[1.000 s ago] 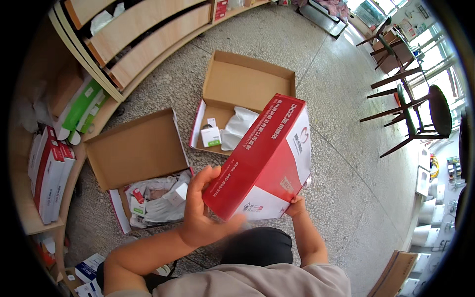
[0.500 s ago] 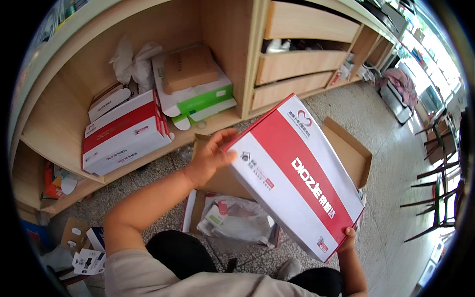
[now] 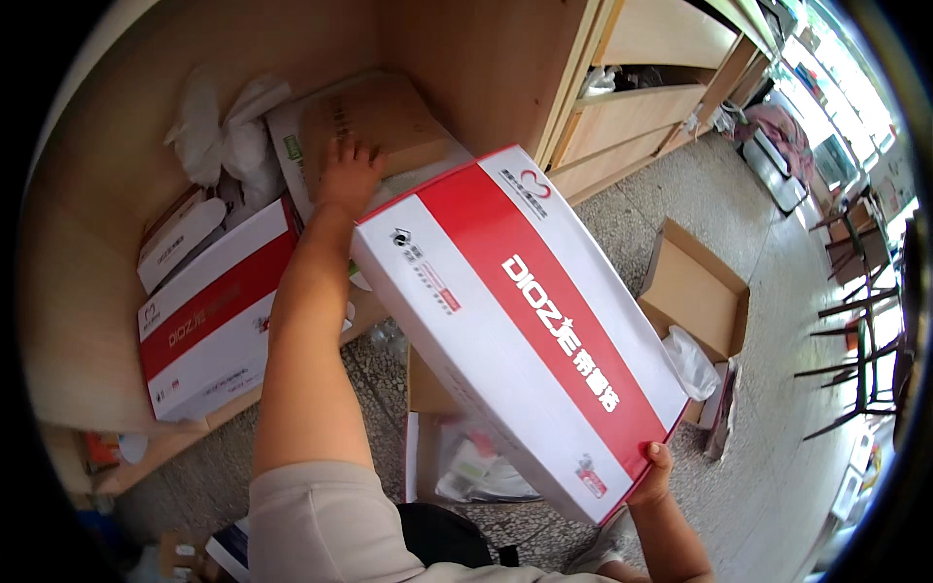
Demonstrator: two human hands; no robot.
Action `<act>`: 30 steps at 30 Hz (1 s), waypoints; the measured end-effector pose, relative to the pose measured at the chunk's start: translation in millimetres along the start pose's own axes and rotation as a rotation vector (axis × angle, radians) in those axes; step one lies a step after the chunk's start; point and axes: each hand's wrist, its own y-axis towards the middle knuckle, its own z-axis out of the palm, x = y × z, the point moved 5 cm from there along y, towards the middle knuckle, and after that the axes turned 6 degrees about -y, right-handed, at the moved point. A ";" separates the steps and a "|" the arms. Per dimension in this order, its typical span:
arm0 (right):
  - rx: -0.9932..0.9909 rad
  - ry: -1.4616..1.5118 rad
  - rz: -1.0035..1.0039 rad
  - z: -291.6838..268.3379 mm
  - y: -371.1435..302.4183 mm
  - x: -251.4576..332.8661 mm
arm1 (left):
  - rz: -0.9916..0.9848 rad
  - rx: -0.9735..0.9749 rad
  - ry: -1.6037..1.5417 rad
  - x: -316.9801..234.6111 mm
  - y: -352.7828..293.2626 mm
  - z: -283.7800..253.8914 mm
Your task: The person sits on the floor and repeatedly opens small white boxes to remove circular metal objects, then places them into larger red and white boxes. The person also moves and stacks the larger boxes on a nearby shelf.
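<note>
My right hand (image 3: 652, 476) grips the lower right corner of a large flat white cardboard box (image 3: 476, 321) with a red band, its thumb on the top face. The box is tilted in front of me, its upper left end near the cabinet. My left arm reaches past that end into the cabinet. There my left hand (image 3: 352, 177), fingers spread, is over a flat brown cardboard box (image 3: 413, 126) and seems to touch it. The brown box lies on a white and green box (image 3: 286, 146), now mostly hidden.
A similar red and white box (image 3: 219, 316) stands in the wooden cabinet (image 3: 476, 58) beside white plastic bags (image 3: 248, 126). An open brown carton (image 3: 695, 291) and a tray with plastic-wrapped items (image 3: 481, 471) lie on the speckled floor. Drawers (image 3: 632, 121) adjoin the cabinet; dark chairs (image 3: 860, 311) stand far right.
My left hand has let go of the red and white box and moved forward into the cabinet, onto the brown box. The held box has shifted left. My view has moved closer to the cabinet.
</note>
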 end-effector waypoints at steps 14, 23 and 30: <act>0.102 0.033 0.047 21.1 21.6 -13.4 | -0.231 -0.296 -0.106 86.8 7.2 -75.7; 0.182 -0.050 0.018 37.4 22.7 -0.1 | -0.300 -0.335 -0.140 160.9 -140.3 -181.8; 0.197 0.013 0.037 33.8 20.9 -3.5 | -0.526 -0.140 0.179 210.3 -240.9 -256.9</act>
